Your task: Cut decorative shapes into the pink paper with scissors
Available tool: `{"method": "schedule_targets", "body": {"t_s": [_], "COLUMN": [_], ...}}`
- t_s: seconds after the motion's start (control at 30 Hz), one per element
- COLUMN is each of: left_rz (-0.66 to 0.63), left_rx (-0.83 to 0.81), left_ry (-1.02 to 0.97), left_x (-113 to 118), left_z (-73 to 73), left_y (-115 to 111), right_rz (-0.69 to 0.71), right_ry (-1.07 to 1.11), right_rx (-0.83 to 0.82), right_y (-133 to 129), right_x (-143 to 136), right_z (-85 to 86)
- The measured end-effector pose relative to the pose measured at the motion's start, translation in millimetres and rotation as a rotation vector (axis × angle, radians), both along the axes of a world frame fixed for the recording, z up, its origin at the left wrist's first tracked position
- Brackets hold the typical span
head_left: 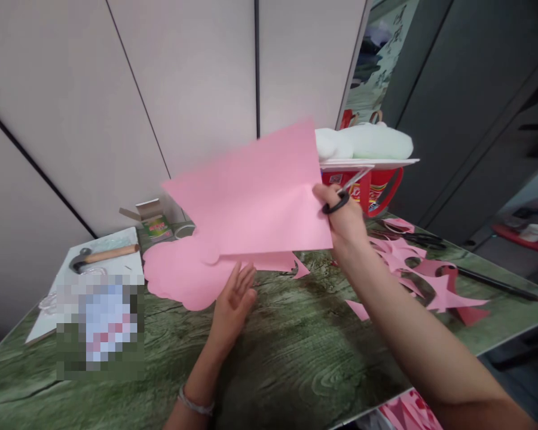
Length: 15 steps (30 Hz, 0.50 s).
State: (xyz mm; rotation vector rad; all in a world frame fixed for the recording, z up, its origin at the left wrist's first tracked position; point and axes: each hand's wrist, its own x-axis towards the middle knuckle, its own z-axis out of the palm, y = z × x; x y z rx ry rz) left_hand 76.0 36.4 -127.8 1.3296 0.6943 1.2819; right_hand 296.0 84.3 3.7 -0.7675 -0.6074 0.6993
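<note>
A large sheet of pink paper (260, 197) is raised over the table, its right edge pinched by my right hand (341, 215). Black-handled scissors (336, 203) hang on the fingers of that same hand, blades pointing up and right. Under the sheet's lower left lies a pink paper shape with a scalloped edge (179, 275). My left hand (237, 292) is beside this shape, fingers spread and holding nothing, just below the raised sheet. Pink paper offcuts (430, 280) are scattered on the right of the table.
On the green table (305, 358), a hammer (107, 254) rests on a white board (128, 272) at the left, near a small open box (155, 224). A black rod (497, 282) lies at the right. Behind stand a red bag (381, 191) and white-green bundles (372, 140).
</note>
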Motion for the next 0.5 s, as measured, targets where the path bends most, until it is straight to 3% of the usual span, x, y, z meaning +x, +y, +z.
{"method": "schedule_targets", "body": {"t_s": [0.1, 0.27, 0.37, 0.5], "left_rz": [0.027, 0.178, 0.16, 0.137], "left_rx": [-0.149, -0.174, -0.181, -0.239], "left_ry": [-0.169, -0.29, -0.29, -0.373], "left_x": [2, 5, 4, 4], "left_z": [6.8, 13.0, 13.8, 15.9], "left_y": [-1, 0, 1, 2], "right_rz": [0.048, 0.083, 0.064, 0.027], "right_ry": [0.277, 0.338, 0.351, 0.361], "right_rx": [-0.193, -0.23, -0.224, -0.207], "right_y": [-2, -2, -2, -2], "right_x": [-4, -15, -14, -10], "right_z": [-39.8, -96.4, -114.9, -123.1]}}
